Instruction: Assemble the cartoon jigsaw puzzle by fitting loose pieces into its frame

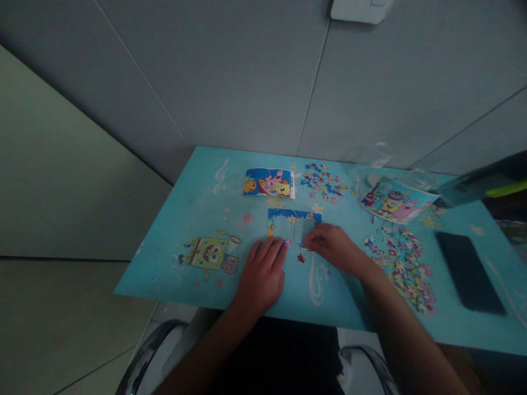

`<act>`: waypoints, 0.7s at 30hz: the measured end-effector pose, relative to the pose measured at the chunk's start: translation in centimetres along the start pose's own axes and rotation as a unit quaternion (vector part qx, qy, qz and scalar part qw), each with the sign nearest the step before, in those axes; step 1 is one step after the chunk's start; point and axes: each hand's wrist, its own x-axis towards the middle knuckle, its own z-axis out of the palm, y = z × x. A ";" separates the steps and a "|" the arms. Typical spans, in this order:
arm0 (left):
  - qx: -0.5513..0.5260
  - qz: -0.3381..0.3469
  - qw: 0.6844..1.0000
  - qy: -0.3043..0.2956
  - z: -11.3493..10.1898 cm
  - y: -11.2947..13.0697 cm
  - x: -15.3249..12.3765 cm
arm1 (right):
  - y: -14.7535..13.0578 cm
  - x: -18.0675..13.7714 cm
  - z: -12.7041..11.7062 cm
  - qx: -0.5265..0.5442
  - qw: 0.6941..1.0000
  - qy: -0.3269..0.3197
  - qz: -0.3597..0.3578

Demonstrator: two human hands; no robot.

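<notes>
A partly built blue jigsaw [293, 221] lies in the middle of the light blue table [185, 219]. My left hand [262, 274] rests flat with fingers stretched out, its fingertips touching the jigsaw's lower left edge. My right hand [334, 246] is curled at the jigsaw's lower right corner, its fingers pinched on a small puzzle piece [305, 246]. A loose red piece [301, 258] lies on the table between my hands.
A printed picture card [268, 182] and a scatter of loose pieces [323, 181] lie behind the jigsaw. A second picture sheet [393, 200], a big heap of pieces [401, 263] and a dark phone [467, 271] sit to the right. A wall stands behind the table.
</notes>
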 end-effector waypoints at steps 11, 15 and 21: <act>0.007 0.007 1.000 0.008 -0.1 0.0 0.0 | 0.4 0.1 1.3 -0.014 1.000 0.027 -0.006; 0.002 0.007 1.000 0.002 -0.1 -0.1 0.0 | 0.7 0.1 1.4 -0.014 0.999 0.034 -0.008; -0.005 0.006 1.000 0.007 0.0 -0.2 0.0 | 1.0 0.1 1.7 -0.017 0.999 0.045 -0.010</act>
